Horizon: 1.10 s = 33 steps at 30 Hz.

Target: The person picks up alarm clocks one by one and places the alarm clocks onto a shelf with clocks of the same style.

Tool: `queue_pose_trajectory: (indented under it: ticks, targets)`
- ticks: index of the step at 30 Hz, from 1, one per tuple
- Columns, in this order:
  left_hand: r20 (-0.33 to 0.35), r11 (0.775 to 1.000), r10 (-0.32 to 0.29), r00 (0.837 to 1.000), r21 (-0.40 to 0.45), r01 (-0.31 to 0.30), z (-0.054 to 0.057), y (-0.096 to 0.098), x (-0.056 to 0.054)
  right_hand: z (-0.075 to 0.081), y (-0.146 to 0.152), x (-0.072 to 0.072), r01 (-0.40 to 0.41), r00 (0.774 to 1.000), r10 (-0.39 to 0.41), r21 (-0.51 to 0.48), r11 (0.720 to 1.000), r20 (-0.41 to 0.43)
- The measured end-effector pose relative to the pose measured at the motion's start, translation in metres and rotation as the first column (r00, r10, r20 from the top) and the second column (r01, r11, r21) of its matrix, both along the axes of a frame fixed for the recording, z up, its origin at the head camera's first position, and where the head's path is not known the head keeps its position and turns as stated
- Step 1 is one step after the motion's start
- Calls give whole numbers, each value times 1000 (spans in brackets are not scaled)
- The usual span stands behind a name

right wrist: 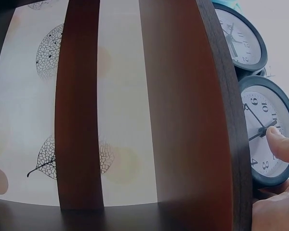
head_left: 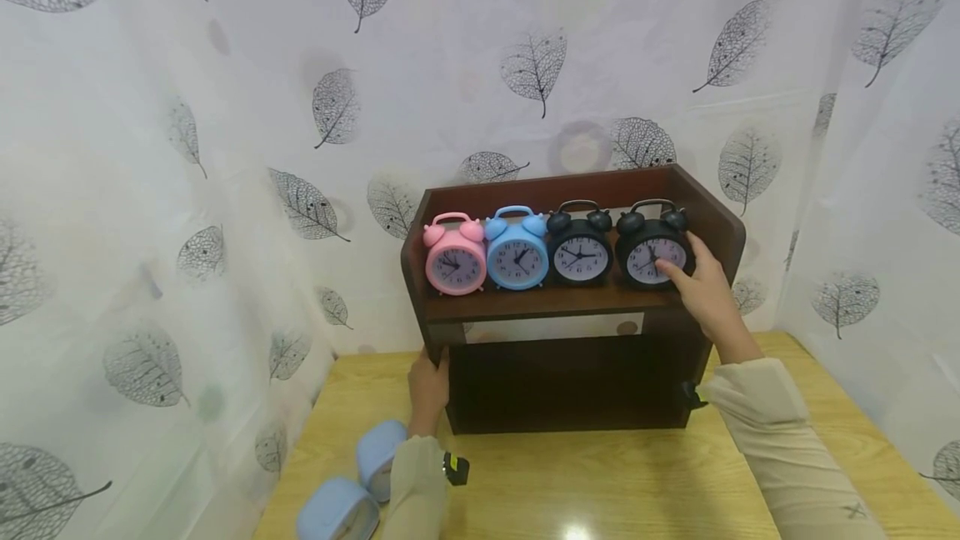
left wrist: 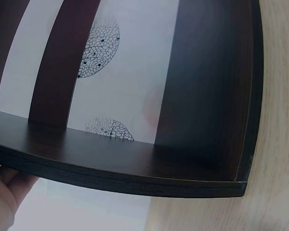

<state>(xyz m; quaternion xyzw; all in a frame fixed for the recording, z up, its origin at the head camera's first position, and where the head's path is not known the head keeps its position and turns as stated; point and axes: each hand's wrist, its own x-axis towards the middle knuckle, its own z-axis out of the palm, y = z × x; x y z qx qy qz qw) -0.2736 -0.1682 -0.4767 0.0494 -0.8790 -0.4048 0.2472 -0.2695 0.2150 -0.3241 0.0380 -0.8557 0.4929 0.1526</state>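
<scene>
A dark brown wooden shelf (head_left: 540, 305) stands on the table with a row of twin-bell alarm clocks on its upper board. From left to right come a pink alarm clock (head_left: 456, 267), a blue alarm clock (head_left: 517, 261), a black alarm clock (head_left: 581, 257) and, at the right end, another black alarm clock (head_left: 637, 261). My right hand (head_left: 708, 294) holds that last one, thumb across its face and fingers around its right side. Lower down, my left hand (head_left: 429, 386) grips the shelf's left side panel (left wrist: 111, 163), with the thumb inside and fingers outside.
Two light blue rounded objects (head_left: 337, 511) lie on the wooden table (head_left: 570, 482) at the front left, beside my left forearm. A white leaf-patterned sheet (head_left: 450, 65) hangs behind the shelf and along both sides. The shelf's lower compartment (head_left: 562, 390) holds no clocks.
</scene>
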Motion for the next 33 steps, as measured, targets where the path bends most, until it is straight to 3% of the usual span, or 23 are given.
queue_pose_trajectory:
  ticks: [29,33]
  targets:
    - [-4,1000,7,1000,-17,-7,-2,-1,0,2,1,-9,9,1000,-9,9,1000,3]
    - [-10,1000,6,1000,-13,-6,-3,-1,-2,1,2,-8,3,1000,-4,-14,1000,-29]
